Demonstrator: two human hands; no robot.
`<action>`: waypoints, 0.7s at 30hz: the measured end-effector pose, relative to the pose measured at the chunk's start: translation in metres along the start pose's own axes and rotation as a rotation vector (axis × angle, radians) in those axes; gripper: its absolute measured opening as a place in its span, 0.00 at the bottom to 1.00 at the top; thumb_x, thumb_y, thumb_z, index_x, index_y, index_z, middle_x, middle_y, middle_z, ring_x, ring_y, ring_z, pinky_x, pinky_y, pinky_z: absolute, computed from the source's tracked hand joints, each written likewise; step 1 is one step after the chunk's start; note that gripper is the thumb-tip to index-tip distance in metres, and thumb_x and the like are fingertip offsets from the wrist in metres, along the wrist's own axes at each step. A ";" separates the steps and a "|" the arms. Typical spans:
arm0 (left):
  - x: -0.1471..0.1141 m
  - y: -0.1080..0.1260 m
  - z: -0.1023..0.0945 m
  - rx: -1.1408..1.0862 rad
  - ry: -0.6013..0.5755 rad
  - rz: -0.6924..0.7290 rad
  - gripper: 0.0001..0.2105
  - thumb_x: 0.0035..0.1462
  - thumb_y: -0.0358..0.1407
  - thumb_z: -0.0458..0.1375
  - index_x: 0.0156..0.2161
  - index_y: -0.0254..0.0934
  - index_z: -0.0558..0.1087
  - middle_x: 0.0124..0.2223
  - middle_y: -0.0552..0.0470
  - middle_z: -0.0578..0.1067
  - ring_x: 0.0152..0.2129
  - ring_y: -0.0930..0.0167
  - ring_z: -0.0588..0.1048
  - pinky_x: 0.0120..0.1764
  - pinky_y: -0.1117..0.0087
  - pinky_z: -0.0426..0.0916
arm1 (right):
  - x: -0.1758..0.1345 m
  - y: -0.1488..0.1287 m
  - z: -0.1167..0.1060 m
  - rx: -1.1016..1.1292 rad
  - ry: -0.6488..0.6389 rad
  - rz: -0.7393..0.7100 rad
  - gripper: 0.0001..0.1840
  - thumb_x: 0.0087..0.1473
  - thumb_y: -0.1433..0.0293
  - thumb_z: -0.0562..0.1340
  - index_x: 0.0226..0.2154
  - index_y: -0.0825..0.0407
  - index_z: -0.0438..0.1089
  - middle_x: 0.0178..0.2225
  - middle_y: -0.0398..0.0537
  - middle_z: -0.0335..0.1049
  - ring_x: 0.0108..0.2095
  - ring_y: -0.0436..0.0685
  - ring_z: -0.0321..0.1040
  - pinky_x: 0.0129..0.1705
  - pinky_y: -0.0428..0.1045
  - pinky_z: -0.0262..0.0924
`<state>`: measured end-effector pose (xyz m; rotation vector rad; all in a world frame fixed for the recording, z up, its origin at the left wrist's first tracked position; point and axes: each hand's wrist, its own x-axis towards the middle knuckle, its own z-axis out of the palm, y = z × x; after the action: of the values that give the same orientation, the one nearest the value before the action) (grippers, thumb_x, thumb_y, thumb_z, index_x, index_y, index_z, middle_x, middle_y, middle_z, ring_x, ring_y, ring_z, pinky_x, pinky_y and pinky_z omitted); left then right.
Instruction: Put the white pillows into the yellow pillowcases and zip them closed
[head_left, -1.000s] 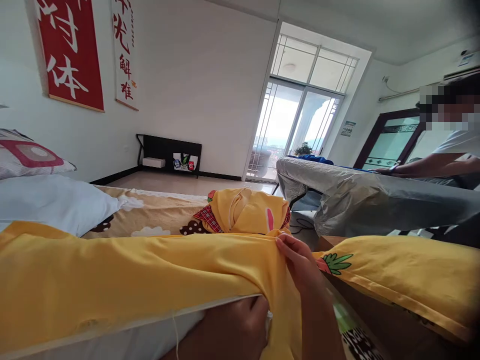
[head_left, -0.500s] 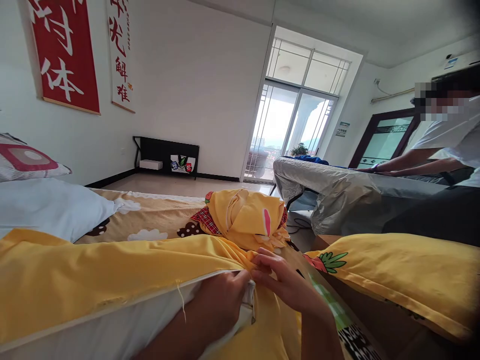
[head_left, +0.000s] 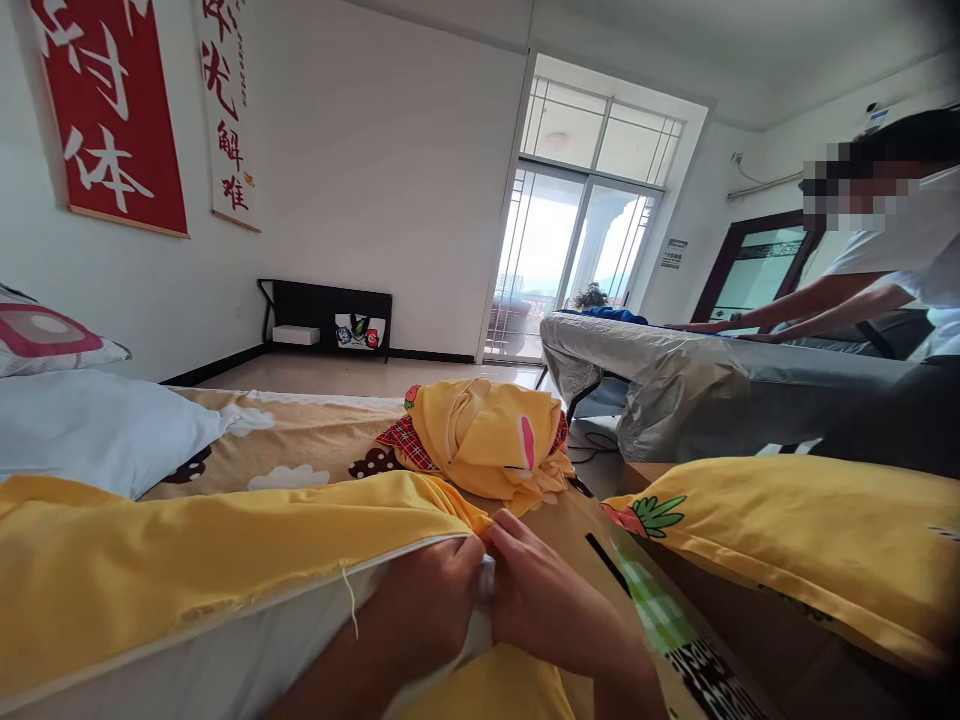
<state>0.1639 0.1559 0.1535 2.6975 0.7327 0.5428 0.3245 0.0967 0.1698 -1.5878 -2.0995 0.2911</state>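
Note:
A yellow pillowcase [head_left: 225,545] lies across the front, its long side open and a loose thread dangling from the edge. Inside the opening shows a white pillow [head_left: 255,650]. My left hand [head_left: 431,605] is closed at the case's edge near its right corner, with my forearm lying over the white pillow. Close against it, my right hand [head_left: 536,595] pinches the gathered yellow fabric at that corner. The two hands nearly touch, and a bit of whitish material shows between them.
Beyond my hands sits a bundle of yellow cloth [head_left: 480,435] on a patterned bedspread [head_left: 292,440]. A white pillow [head_left: 105,425] lies at left. A yellow pillow [head_left: 810,540] with a carrot print rests on a cardboard box at right. A person [head_left: 900,250] leans over a plastic-covered table [head_left: 675,370].
My right hand has closed in on the corner, its fingers now curled tighter beside my left hand. The camera view has shifted slightly. The person's arms reach further across the table.

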 end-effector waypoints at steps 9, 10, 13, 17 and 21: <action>-0.007 -0.019 -0.043 -0.122 -0.258 0.127 0.10 0.57 0.29 0.51 0.32 0.39 0.74 0.37 0.51 0.79 0.35 0.69 0.76 0.43 0.72 0.67 | 0.016 -0.008 0.024 -0.196 0.170 0.200 0.03 0.50 0.69 0.58 0.29 0.50 0.61 0.36 0.49 0.65 0.38 0.57 0.61 0.39 0.50 0.54; -0.008 -0.017 -0.042 -0.128 -0.243 0.128 0.11 0.58 0.29 0.50 0.34 0.40 0.75 0.39 0.51 0.79 0.37 0.69 0.76 0.44 0.71 0.67 | 0.018 -0.008 0.023 -0.205 0.202 0.224 0.04 0.49 0.68 0.59 0.28 0.50 0.61 0.36 0.49 0.65 0.37 0.57 0.61 0.39 0.50 0.54; -0.009 -0.005 -0.031 -0.128 -0.187 0.155 0.14 0.59 0.28 0.48 0.40 0.41 0.75 0.47 0.50 0.77 0.44 0.67 0.74 0.49 0.68 0.66 | 0.019 -0.007 0.014 -0.166 0.282 0.271 0.06 0.44 0.72 0.60 0.26 0.50 0.59 0.34 0.47 0.65 0.36 0.56 0.60 0.37 0.49 0.52; -0.011 0.007 -0.013 -0.103 -0.093 0.159 0.16 0.56 0.26 0.49 0.45 0.42 0.73 0.53 0.50 0.73 0.49 0.64 0.71 0.53 0.63 0.65 | 0.016 -0.005 0.003 -0.091 0.298 0.252 0.09 0.39 0.77 0.56 0.24 0.49 0.56 0.32 0.46 0.63 0.34 0.55 0.59 0.35 0.48 0.51; -0.003 0.001 -0.002 -0.132 -0.046 0.084 0.20 0.56 0.27 0.48 0.52 0.40 0.70 0.56 0.45 0.71 0.53 0.61 0.69 0.56 0.57 0.62 | 0.022 0.000 0.007 -0.108 0.338 0.240 0.09 0.36 0.78 0.55 0.24 0.49 0.55 0.31 0.45 0.63 0.32 0.55 0.58 0.33 0.48 0.49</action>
<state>0.1617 0.1539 0.1546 2.6181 0.5529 0.5282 0.3162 0.1181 0.1694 -1.8116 -1.6966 -0.0148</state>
